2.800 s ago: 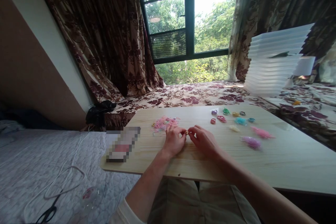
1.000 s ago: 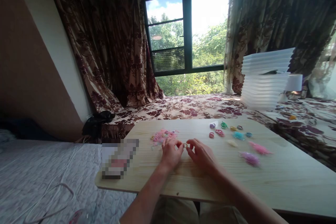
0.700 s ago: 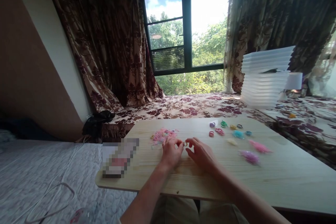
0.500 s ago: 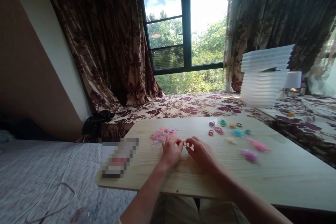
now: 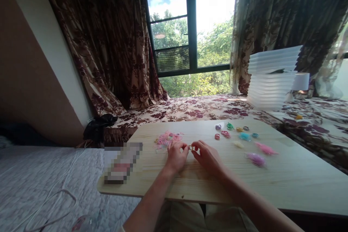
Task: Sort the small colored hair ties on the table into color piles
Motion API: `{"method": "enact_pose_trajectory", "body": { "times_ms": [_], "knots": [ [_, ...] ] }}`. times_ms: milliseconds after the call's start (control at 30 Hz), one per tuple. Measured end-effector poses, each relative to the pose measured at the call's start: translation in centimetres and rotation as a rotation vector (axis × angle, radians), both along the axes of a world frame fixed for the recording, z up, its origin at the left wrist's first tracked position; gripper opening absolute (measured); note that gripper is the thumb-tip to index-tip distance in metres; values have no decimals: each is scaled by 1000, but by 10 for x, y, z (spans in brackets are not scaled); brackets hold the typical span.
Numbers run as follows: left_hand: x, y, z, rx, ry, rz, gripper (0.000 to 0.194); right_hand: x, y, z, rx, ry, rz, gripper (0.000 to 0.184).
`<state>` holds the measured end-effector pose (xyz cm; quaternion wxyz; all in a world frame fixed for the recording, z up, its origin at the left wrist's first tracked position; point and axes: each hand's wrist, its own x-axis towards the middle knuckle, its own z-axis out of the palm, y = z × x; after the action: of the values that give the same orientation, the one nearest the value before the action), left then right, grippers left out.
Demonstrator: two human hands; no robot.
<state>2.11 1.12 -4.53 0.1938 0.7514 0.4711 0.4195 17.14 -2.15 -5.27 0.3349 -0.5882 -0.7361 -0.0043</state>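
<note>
Above the wooden table (image 5: 163,177), a small pale yellow elastic band (image 5: 191,148) sits between the fingertips of both hands. My left hand (image 5: 176,156) is closed and pinches the band from the left. From the right, my right hand (image 5: 207,155) holds it with thumb and fingers curled around its edge. Just beyond my left hand lies a loose pile of pink and mixed-colour elastic bands (image 5: 167,137). To the right are several small bundled bands, among them a green bundle (image 5: 230,126) and a red bundle (image 5: 225,134).
Filled pink (image 5: 266,148) and purple bags (image 5: 256,160) lie on the table's right half, near a turquoise bunch (image 5: 244,136). A blurred-out flat object (image 5: 123,165) is at the left edge. White stacked sheets (image 5: 272,79) stand on the floral window seat. A white cable (image 5: 54,199) crosses the bed.
The whole view has shifted slightly. Both hands stay in almost the same place with the band between them, and the other things on the table lie as before.
</note>
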Motion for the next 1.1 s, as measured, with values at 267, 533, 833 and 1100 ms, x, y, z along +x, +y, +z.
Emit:
{"method": "enact_pose_trajectory", "body": {
  "times_ms": [267,533,833,1100],
  "knots": [
    [-1,1,-1,2,12,-3,17,-1,-2,3,18,12,7,16],
    [-1,1,-1,1,15,-3,17,-1,-2,2,21,7,12,21],
    [-3,5,-5,82,117,44,18,1,-3,8,27,88,-42,24],
    [-4,2,-6,171,206,53,19,82,3,48,-33,24,-273,23]
  ]
}}
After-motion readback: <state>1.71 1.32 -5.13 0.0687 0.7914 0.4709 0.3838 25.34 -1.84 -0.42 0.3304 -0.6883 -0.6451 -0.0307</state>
